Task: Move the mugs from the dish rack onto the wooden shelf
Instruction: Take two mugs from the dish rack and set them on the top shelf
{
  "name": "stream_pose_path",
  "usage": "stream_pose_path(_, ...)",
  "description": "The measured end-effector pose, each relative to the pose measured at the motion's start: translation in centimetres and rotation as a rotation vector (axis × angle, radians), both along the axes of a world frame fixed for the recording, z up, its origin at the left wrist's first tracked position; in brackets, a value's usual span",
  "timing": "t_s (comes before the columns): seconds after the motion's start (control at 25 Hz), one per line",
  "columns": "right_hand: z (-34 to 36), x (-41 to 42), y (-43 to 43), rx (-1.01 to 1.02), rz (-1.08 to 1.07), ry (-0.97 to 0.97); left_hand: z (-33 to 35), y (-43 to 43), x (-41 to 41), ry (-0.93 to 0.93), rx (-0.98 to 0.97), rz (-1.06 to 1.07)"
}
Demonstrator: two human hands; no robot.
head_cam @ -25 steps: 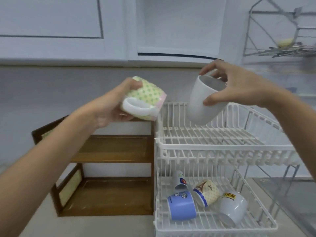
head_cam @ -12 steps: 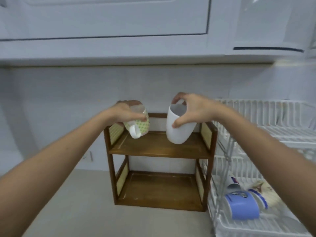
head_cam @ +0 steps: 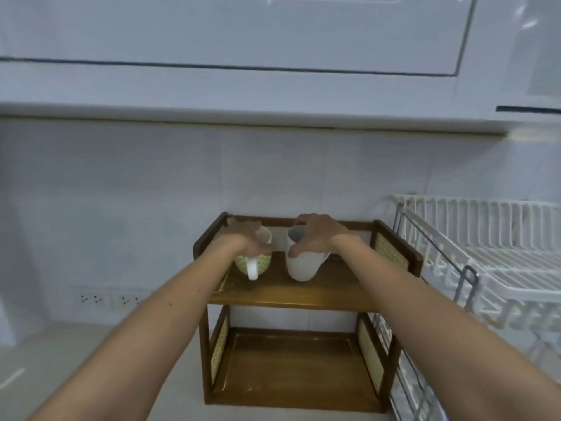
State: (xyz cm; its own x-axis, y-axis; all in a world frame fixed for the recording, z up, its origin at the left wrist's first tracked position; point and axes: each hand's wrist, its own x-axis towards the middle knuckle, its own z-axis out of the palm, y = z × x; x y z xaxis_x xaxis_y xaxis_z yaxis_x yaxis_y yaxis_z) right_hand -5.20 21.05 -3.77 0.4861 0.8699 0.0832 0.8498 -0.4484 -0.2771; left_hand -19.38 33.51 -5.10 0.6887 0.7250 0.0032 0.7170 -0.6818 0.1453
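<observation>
A two-tier wooden shelf (head_cam: 306, 294) stands on the counter against the wall. A green-patterned mug (head_cam: 254, 264) with a white handle sits upright on the left of the top tier, my left hand (head_cam: 246, 237) gripping its rim from above. Beside it, to the right, a plain white mug (head_cam: 302, 265) stands upright on the same tier, and my right hand (head_cam: 315, 235) holds its rim from above. The two mugs are a little apart. The white dish rack (head_cam: 491, 268) is at the right edge; its lower tier is mostly out of view.
The shelf's lower tier (head_cam: 291, 366) holds nothing. Wall cabinets (head_cam: 243, 56) hang overhead. Power sockets (head_cam: 106, 299) sit low on the tiled wall to the left. Grey countertop (head_cam: 76, 354) stretches left of the shelf.
Both hands have moved forward and down, and the two mugs now rest upright on the shelf's top tier. The view has shifted left, away from the dish rack.
</observation>
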Motion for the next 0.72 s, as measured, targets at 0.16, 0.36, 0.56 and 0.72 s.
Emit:
stream_pose_path(0.16, -1.1, 0.7, 1.9, -0.039, 0.009, -0.002, -1.1, 1.3, 0.9, 0.004, -0.008, -0.010)
stream_pose_path(0.36, -1.7, 1.4, 2.6, -0.032, 0.011, 0.034, -1.8, 1.9, 1.4, -0.009, -0.021, 0.011)
stream_pose_path(0.56, -2.1, 1.2, 2.3, -0.043, 0.003, 0.005, -1.8, 1.9, 1.9, 0.031, 0.008, -0.036)
stream_pose_path(0.72, -2.4, 0.3, 1.2, -0.057, -0.001, -0.006, -1.4, 1.5, 1.9, 0.052, -0.019, -0.019)
